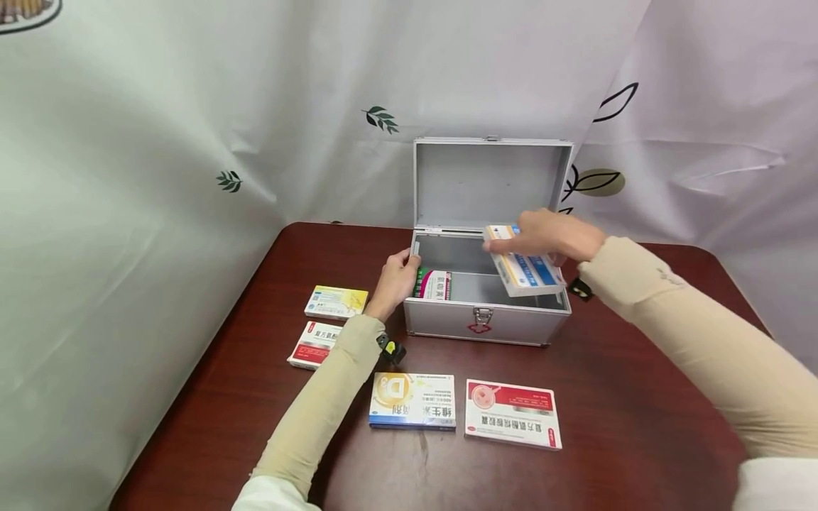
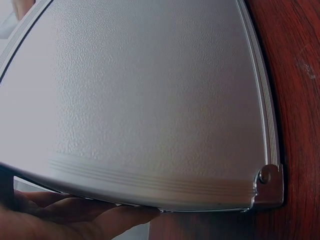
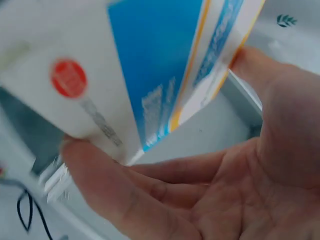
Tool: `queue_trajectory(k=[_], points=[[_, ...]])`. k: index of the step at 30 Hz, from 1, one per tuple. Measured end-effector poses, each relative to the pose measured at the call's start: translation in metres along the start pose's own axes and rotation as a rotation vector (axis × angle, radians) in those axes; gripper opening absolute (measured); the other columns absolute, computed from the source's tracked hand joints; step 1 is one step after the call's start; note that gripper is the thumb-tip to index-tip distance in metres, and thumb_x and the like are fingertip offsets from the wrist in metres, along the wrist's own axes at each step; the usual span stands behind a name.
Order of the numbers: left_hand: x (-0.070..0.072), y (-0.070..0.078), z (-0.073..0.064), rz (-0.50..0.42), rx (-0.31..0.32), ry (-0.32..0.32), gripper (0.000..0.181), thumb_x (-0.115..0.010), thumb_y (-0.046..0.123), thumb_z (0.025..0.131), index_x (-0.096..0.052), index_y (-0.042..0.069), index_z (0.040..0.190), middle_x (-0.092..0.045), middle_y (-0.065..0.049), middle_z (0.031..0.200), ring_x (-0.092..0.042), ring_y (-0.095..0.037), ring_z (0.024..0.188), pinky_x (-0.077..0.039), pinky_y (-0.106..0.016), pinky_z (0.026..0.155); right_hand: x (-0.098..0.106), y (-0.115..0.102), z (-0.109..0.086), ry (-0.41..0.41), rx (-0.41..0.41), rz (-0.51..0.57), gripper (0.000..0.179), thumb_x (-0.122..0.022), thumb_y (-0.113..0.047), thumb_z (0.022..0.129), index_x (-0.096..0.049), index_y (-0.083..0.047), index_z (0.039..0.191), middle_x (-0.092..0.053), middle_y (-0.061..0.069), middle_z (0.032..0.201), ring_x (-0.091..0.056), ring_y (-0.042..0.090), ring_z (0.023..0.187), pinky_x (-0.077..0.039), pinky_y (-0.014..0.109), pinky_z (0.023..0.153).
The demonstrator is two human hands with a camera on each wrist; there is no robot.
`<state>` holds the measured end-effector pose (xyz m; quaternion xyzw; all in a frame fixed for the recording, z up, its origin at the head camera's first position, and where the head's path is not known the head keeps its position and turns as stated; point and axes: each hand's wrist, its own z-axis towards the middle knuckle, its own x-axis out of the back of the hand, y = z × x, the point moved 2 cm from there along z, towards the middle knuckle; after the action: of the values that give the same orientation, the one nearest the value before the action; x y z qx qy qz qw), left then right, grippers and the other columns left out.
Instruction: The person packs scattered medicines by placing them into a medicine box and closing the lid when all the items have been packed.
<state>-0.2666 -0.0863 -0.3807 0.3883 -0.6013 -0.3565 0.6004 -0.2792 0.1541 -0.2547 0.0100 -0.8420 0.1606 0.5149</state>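
Note:
An aluminium first-aid case (image 1: 441,323) stands on the table with its lid (image 1: 495,184) raised. My left hand (image 1: 397,280) grips the rim of its left side wall; in the left wrist view the fingers (image 2: 120,217) lie along the case's edge. A white, blue and orange medicine box (image 1: 527,270) is pinched between the thumb and fingers of my right hand (image 1: 552,235), tilted over the case's right half. The right wrist view shows this medicine box close up and blurred. Inside the case, at its left end, lies a green, white and pink medicine box (image 1: 436,284).
On the table (image 1: 613,426), a vitamin D box (image 1: 414,401) and a red-and-white medicine box (image 1: 513,414) lie in front of the case. To its left are a yellow-and-white box (image 1: 335,301) and another red-and-white box (image 1: 313,345), partly hidden by my left forearm. A pale curtain (image 1: 307,92) hangs behind.

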Motion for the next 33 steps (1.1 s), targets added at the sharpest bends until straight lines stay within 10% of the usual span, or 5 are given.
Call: queue_trajectory(k=[16,33], points=[[0.000,-0.001,-0.002,-0.047,-0.006,0.008,0.044,-0.041,0.026,0.096,-0.045,0.006,0.135,-0.055,-0.010,0.124,-0.051,-0.019,0.101,-0.039,-0.039,0.096,-0.052,-0.032,0.079,-0.214,-0.104,-0.219,0.079,-0.042,-0.070,0.080,-0.056,-0.002,0.118,-0.062,0.013,0.106,-0.060,0.022,0.089,-0.049,0.035,0.075],[-0.001,0.001,-0.001,-0.034,-0.016,0.028,0.042,-0.041,0.024,0.096,-0.046,0.007,0.135,-0.053,-0.009,0.129,-0.049,-0.018,0.111,-0.036,-0.038,0.099,-0.082,-0.036,0.094,-0.211,-0.128,-0.262,0.087,-0.050,-0.069,0.077,-0.047,-0.001,0.132,-0.049,0.015,0.129,-0.048,0.026,0.112,-0.041,0.041,0.093]])
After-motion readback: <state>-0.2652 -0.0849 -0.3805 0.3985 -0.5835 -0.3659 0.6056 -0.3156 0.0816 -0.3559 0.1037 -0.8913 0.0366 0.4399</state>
